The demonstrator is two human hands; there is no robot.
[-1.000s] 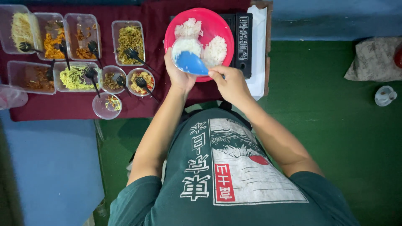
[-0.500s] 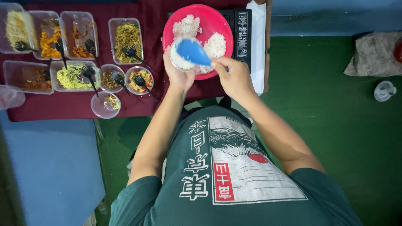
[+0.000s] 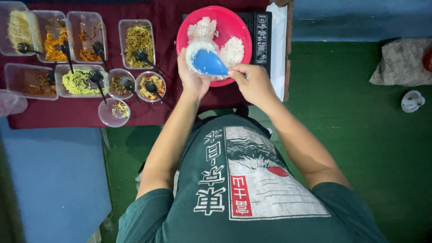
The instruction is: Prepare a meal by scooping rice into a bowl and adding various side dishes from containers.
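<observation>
Rice (image 3: 233,48) lies heaped in the red bowl (image 3: 234,22) at the maroon table's right edge. Left hand (image 3: 191,76) grips a small white cup (image 3: 194,50) over the bowl; right hand (image 3: 254,81) pinches a blue scoop (image 3: 208,63) pressed into that cup.

— Colours? The bowl (image 3: 234,22) is red, the rice (image 3: 232,49) white, the paddle (image 3: 208,63) blue.
— And the cloth (image 3: 171,13)?
— Maroon. The floor (image 3: 360,135) is green, the shirt (image 3: 252,198) dark green with a white-and-red print.
</observation>
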